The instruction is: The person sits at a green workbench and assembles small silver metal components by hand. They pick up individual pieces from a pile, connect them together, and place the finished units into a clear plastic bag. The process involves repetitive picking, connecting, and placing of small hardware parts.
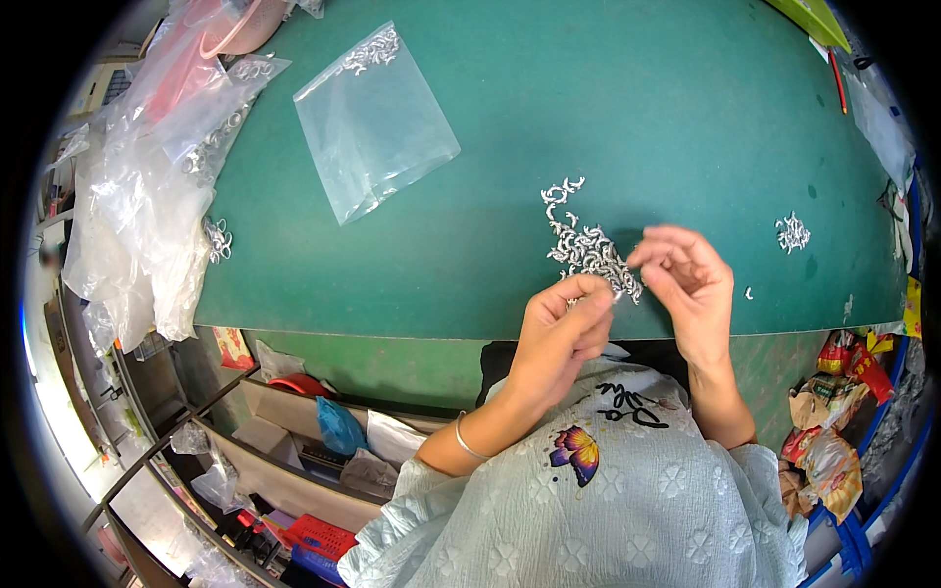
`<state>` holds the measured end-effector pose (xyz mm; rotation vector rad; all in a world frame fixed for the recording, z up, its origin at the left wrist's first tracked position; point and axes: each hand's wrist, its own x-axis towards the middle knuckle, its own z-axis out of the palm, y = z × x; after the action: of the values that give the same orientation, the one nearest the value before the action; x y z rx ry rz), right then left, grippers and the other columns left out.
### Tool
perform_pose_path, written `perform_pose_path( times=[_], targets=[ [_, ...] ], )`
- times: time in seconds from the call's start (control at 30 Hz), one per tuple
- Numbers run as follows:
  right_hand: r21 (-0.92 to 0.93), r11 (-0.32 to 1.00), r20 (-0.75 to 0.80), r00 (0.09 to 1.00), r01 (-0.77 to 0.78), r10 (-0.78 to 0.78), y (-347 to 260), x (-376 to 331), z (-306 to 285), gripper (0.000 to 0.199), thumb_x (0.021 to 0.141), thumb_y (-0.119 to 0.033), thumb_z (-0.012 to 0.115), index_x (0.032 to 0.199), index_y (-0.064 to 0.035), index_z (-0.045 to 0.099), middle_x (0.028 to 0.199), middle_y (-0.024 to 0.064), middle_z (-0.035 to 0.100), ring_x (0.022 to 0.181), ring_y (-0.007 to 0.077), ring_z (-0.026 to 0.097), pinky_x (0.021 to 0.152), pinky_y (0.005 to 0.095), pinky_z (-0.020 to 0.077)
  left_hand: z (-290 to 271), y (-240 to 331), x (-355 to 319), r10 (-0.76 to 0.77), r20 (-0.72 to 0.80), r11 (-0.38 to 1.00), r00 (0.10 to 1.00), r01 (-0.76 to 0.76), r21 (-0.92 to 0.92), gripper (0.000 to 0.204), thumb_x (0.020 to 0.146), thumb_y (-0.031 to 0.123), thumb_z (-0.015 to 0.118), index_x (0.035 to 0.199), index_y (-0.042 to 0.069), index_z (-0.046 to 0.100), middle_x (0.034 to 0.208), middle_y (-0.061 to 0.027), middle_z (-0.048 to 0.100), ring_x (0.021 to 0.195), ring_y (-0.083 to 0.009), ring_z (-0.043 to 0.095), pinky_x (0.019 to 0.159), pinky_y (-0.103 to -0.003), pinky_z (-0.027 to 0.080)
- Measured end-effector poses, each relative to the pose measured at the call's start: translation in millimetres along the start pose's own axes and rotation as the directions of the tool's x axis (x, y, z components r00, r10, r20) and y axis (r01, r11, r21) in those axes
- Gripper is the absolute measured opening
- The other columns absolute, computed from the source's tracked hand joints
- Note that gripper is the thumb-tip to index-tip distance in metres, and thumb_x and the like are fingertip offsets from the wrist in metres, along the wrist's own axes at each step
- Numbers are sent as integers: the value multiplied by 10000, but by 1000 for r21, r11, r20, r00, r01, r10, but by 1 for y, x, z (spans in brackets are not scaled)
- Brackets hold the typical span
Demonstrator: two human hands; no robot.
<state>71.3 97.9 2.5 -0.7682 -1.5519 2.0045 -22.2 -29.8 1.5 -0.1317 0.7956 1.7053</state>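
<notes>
A heap of small curved silver metal pieces (pixel 586 247) lies near the front of the green table, with a thin trail running off its far side. At the heap's near edge, my left hand (pixel 570 325) is closed, thumb pressed to the fingers. Whatever it pinches is too small to make out. Just right of the heap, my right hand (pixel 694 284) has its fingers curled in toward the thumb; what lies between the tips cannot be told. The two hands are apart, fingertips facing each other across the heap's near end.
A clear plastic bag (pixel 377 127) with similar pieces at its far end lies on the green table (pixel 510 108). Another small pile (pixel 792 233) sits to the right. Large plastic bags (pixel 147 196) and a pink basket (pixel 245 27) crowd the left edge. Silver rings (pixel 218 241) lie beside them.
</notes>
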Motion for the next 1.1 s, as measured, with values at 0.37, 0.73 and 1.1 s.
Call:
perform_pose_path(
  times=[0.37, 0.73, 1.1],
  targets=[
    [-801, 501, 149, 920, 328, -363, 13, 13, 15, 324, 666, -2, 695, 976, -42, 610, 783, 57, 592, 743, 238, 519, 667, 329, 401, 7, 5, -4, 49, 61, 991, 997, -57, 123, 183, 933, 176, 462, 840, 29, 519, 684, -22, 483, 518, -54, 417, 441, -190, 288],
    [102, 975, 135, 974, -197, 183, -6, -3, 3, 287, 810, 32, 607, 1089, 10, 544, 859, 24, 613, 773, 59, 538, 689, 187, 419, 8, -4, -2, 363, -73, 818, 929, -280, 503, 152, 798, -10, 634, 948, 12, 631, 632, 73, 411, 572, -7, 343, 508, -164, 282],
    [64, 975, 172, 964, -215, 201, -15, -10, 2, 273, 823, 1, 608, 1086, 19, 538, 895, 54, 618, 821, 71, 544, 691, 197, 403, 8, -5, -3, 427, 4, 732, 904, -349, 585, 165, 755, -36, 666, 915, 4, 666, 631, 39, 412, 581, -42, 364, 517, -194, 313]
  ],
)
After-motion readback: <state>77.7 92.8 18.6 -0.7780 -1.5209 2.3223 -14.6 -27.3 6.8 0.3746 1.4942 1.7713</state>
